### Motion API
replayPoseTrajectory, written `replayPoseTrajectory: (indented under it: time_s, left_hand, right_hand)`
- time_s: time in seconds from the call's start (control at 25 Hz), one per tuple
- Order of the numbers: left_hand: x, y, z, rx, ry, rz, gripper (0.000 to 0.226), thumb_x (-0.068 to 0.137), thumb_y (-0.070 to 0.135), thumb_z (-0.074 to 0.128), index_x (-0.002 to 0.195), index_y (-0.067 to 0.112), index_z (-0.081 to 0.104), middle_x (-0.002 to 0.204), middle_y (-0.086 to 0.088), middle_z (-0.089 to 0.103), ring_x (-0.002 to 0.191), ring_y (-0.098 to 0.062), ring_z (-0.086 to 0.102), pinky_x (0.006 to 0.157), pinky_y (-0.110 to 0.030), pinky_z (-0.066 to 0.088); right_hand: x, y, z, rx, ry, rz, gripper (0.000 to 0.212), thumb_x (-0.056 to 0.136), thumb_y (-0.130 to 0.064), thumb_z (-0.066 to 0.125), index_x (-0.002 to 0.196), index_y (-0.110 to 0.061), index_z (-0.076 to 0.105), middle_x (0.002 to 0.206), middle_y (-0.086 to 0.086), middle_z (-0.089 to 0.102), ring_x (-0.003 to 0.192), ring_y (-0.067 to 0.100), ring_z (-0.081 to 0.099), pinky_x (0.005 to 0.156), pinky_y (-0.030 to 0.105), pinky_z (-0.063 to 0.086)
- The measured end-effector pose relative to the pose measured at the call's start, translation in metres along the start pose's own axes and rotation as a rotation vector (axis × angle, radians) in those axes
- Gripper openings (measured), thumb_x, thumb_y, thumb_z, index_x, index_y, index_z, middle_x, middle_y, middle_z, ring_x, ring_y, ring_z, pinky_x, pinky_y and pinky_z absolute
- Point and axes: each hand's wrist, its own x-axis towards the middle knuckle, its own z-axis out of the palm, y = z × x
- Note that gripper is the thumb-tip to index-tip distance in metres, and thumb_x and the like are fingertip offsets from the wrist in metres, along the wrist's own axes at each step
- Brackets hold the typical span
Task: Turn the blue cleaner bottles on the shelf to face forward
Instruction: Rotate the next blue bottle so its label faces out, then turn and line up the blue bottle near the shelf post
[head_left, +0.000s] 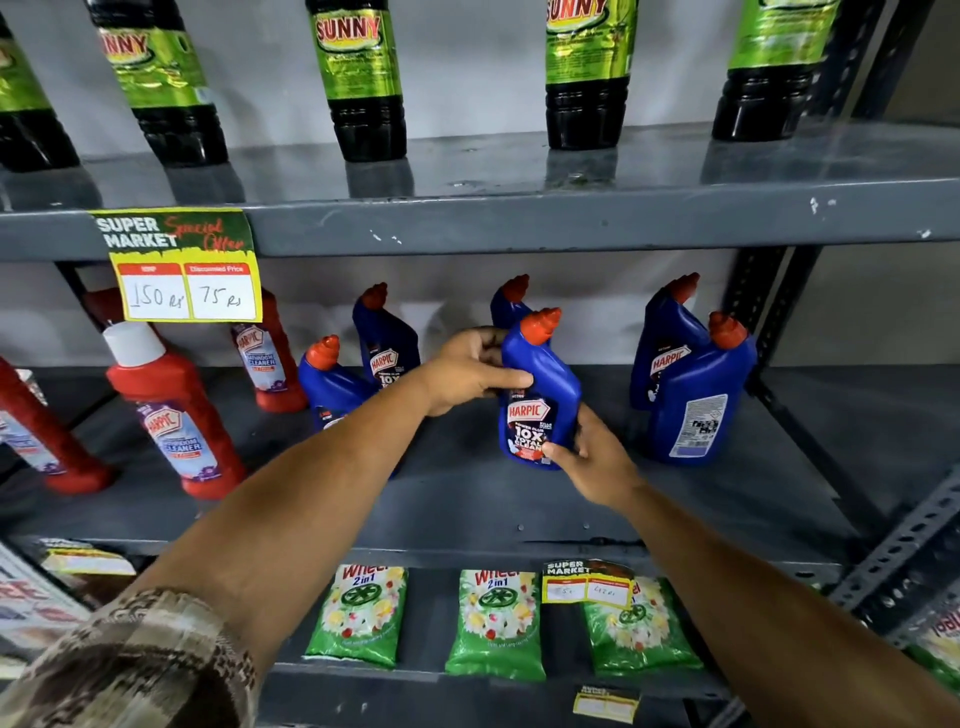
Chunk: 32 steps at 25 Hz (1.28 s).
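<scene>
a person's two bare hands hold a blue plastic cleaner bottle with an orange-red angled cap (540, 384) on the grey metal middle shelf (467, 499). the left hand (470, 371) is clamped on the bottle's shoulder just below the cap, and the right hand (592, 460) grips its base, thumb on the lower label. the bottle stands nearly upright with its front label toward the camera. just right of the grip, a second blue bottle (698, 400) shows its white back label. left of the grip, a smaller blue bottle (330, 382) stands partly behind the left forearm, and red cleaner bottles with white caps (171, 410) stand farther left.
</scene>
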Motion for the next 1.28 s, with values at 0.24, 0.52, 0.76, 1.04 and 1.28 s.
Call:
replayPoseTrajectory:
  time_s: [0.24,0.52,0.76,1.04,1.28]
  left_hand:
    - [-0.012,-0.035,0.005,0.035,0.143,0.006,0.037,0.074,0.003,0.079,0.107,0.01,0.062,0.094,-0.005,0.071,0.08,-0.011,0.071,0.067,-0.024,0.059]
    - [-0.018,-0.012,-0.004,0.347,0.084,-0.152,0.032,0.07,0.025,0.084,0.094,0.018,0.065,0.087,0.001,0.071,0.08,-0.014,0.068,0.059,-0.021,0.052]
    - [-0.032,0.039,0.032,1.051,-0.314,-0.426,0.043,0.078,0.058,0.066,0.08,0.014,0.065,0.078,-0.003,0.075,0.065,-0.021,0.072,0.056,-0.028,0.054]
    - [0.022,0.058,0.138,0.708,-0.097,0.039,0.035,0.085,0.042,0.065,0.105,0.013,0.065,0.105,-0.013,0.067,0.094,-0.025,0.061,0.089,-0.041,0.05]
    - [0.086,0.047,0.166,0.569,-0.06,0.108,0.048,0.08,0.033,0.074,0.121,0.014,0.058,0.121,-0.004,0.064,0.111,-0.022,0.06,0.091,-0.033,0.048]
  right_hand:
    - [0.0,0.018,0.012,-0.1,-0.089,0.071,0.071,0.087,-0.01,0.065,0.146,-0.019,0.028,0.137,0.007,0.056,0.125,0.021,0.053,0.107,0.05,0.042]
    - [-0.007,0.018,0.012,-0.108,-0.051,0.037,0.08,0.082,-0.015,0.071,0.147,-0.027,0.026,0.136,0.004,0.057,0.121,0.018,0.056,0.104,0.046,0.046]
    - [-0.03,0.031,-0.025,-0.199,0.208,0.079,0.063,0.085,-0.02,0.069,0.141,-0.016,0.04,0.125,0.008,0.059,0.11,0.017,0.059,0.097,0.035,0.05]
    - [-0.067,0.046,-0.073,-0.345,0.406,0.144,0.039,0.088,-0.018,0.061,0.127,-0.013,0.055,0.128,0.012,0.05,0.104,0.022,0.062,0.089,0.03,0.047]
    - [-0.073,0.055,-0.106,-0.373,0.555,0.271,0.04,0.085,-0.017,0.061,0.125,-0.016,0.054,0.127,0.011,0.05,0.101,0.022,0.059,0.084,0.027,0.043]
